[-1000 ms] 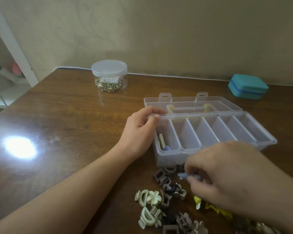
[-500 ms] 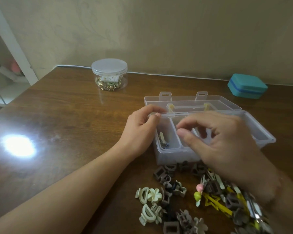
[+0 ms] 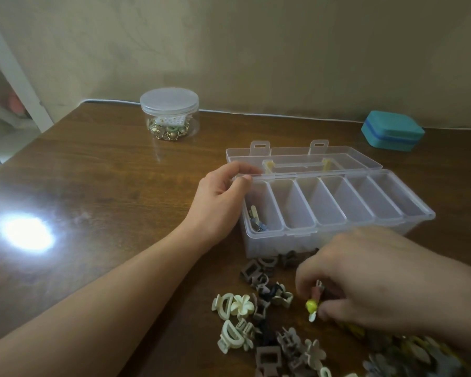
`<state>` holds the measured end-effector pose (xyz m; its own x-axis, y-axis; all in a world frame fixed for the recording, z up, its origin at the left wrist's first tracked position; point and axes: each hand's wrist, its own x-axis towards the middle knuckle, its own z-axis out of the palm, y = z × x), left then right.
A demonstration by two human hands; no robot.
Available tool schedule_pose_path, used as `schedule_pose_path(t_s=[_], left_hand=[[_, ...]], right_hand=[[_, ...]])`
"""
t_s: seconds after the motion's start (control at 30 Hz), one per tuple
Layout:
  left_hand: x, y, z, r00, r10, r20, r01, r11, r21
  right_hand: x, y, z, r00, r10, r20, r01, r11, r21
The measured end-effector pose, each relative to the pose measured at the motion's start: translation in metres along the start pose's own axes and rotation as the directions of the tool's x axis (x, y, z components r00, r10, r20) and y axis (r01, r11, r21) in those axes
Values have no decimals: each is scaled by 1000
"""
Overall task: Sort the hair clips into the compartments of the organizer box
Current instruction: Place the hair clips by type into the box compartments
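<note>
Clear box sits open on wood table, lid folded flat behind it, six long compartments side by side. L hand holds the box's far-left corner: thumb and fingertips curled over the rim where lid meets box, palm against the left wall. Leftmost compartment has a few clips in its near end, one pale stick-shaped, others grey/blue; the other five look bare. R hand is low over the table in front of the box, near side, fingers bent down and pinching at a small clip w/ a yellow ball and pale petal; clip touches or nearly touches the table, can't tell which. Hand is blurred, so exact finger contact is unclear, but the clip sits between thumb and forefinger. Loose pile of clips spreads in front of the box and to the right under the R forearm: brown square ones just beside the box's front wall, cream half-round ones and a cream flower nearer the viewer. Far back: round lidded jar w/ gold bits, left of the box; teal case at far right by the wall. Bright glare spot on table at left.
</note>
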<state>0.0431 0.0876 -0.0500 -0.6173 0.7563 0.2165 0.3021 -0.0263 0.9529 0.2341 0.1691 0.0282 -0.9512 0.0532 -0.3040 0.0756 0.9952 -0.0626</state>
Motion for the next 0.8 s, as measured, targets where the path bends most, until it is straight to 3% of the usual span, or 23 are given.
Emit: schedule_pose_path(t_s=[0.1, 0.2, 0.27, 0.33, 0.37, 0.5, 0.73, 0.8], left_hand=[[0, -2, 0, 1000, 7, -7, -7, 1000, 2], [1, -3, 0, 1000, 21, -18, -21, 1000, 16], [0, -3, -1, 1000, 23, -7, -22, 1000, 21], [0, -2, -1, 1000, 20, 4, -20, 999, 29], [0, -2, -1, 1000, 23, 3, -23, 999, 35], [0, -3, 0, 1000, 26, 3, -26, 999, 33], [-2, -1, -1, 1000, -22, 21, 22, 999, -24], [-2, 1, -1, 998, -23, 58, 24, 999, -23]], right_hand=[[-1, 2, 1, 992, -72, -100, 76, 996, 35], [-3, 3, -12, 957, -108, -268, 204, 910, 361], [0, 3, -15, 858, -21, -513, 319, 805, 500], [10, 3, -8, 727, 110, -677, 322, 817, 479], [17, 4, -4, 696, 153, -702, 279, 843, 460], [33, 6, 11, 781, 160, -603, 66, 940, 335], [5, 16, -12, 753, 112, -649, 162, 924, 348], [-8, 18, -19, 864, 117, -490, 102, 912, 398]])
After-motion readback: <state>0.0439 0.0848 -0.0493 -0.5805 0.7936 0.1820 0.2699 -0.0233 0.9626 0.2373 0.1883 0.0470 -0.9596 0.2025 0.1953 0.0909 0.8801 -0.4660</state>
